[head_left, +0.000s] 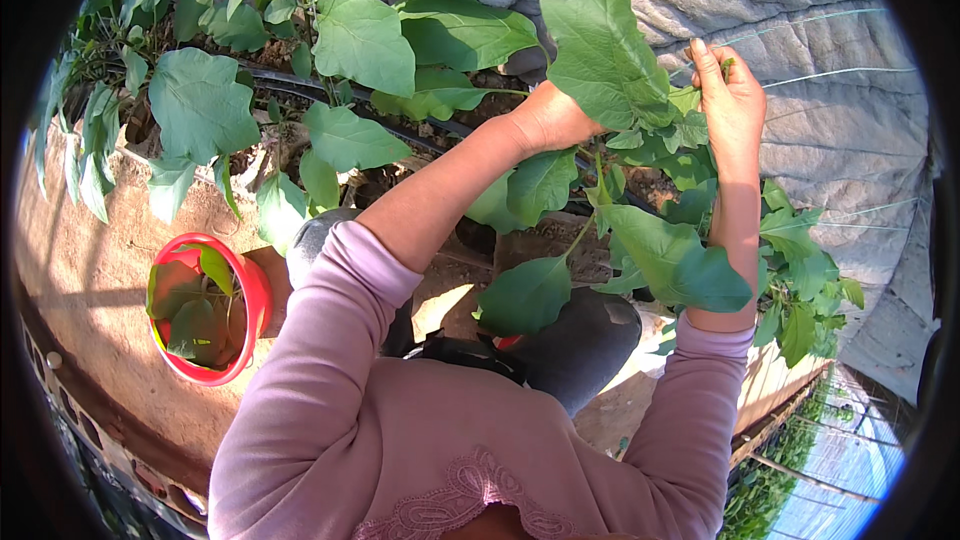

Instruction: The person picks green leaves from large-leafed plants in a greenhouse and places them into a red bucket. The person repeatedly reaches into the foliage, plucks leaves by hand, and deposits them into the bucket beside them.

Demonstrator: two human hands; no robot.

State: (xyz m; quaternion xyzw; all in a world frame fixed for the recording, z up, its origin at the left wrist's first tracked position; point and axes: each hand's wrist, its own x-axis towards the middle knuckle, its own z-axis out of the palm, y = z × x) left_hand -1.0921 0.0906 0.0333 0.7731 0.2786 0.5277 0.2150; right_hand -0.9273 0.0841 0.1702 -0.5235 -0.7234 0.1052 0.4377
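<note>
In front of me stands a leafy eggplant plant point(596, 187). My left hand point(562, 118) reaches into its upper part, its fingers hidden behind a broad leaf point(604, 52), so its grip does not show. My right hand point(729, 101) is raised to the right of that leaf, thumb against the bent fingers. A small green sprig point(726, 67) pokes out between those fingers. A thin twine point(802, 24) passes by the right fingertips; whether they pinch it too is unclear.
A red bucket point(259, 292) with picked leaves point(196, 322) inside stands on the soil at left. More eggplant plants point(202, 105) grow along black drip tubing point(277, 82). A grey quilted cover point(825, 127) hangs behind, crossed by twines. My knees point(577, 345) are bent below the plant.
</note>
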